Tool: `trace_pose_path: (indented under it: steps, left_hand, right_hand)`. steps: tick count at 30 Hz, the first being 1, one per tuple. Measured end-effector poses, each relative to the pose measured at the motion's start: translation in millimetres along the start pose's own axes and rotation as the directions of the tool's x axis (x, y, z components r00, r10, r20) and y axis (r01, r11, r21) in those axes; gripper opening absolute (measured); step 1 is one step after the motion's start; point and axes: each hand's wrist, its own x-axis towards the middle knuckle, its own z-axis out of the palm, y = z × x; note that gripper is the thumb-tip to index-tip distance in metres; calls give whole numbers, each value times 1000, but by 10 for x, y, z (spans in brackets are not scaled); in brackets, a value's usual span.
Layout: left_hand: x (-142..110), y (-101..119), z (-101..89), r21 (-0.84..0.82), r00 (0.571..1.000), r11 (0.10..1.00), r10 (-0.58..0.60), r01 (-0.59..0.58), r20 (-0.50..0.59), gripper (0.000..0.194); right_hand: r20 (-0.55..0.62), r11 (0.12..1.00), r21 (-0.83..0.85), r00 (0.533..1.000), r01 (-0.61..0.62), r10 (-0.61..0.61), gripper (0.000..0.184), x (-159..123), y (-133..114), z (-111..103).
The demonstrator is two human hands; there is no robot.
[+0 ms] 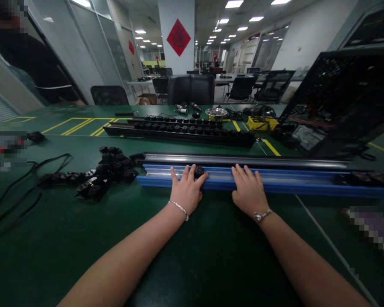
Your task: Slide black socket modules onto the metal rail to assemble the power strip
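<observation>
On the green table (179,264), the blue channel (294,187) could shift if your open right hand (248,192) and left hand (187,189), its grip unclear, press unevenly, jogging the small black component (199,171) inside, between left thumb and forefinger: one table, one channel, two hands, one component there.

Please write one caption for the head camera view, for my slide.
Both hands rest on a blue rail, a small black part by the left one, on a green table.
</observation>
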Motion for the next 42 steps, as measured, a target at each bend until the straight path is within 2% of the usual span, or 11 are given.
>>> trace_pose_path:
  steps: [5, 23, 34, 42]
  left_hand:
    - [-20, -62, -26, 6, 999, 1000, -6, 5, 35, 60]
    - [-129, -368, -41, 45, 999, 998, -33, 32, 27, 58]
    - [-145, -419, -37, 28, 994, 998, -63, 61, 86, 61]
    - [-196, -521, -44, 55, 993, 995, -86, 82, 82, 60]
  right_hand:
    - [13, 1000, 11, 1000, -4, 4, 66, 3, 5, -4]
    - [-20, 1000, -8, 1000, 11, -11, 64, -5, 17, 23]
    - [-35, 1000, -15, 999, 8, -8, 64, -7, 25, 38]
    - [-21, 1000, -4, 1000, 1, -1, 64, -8, 11, 9]
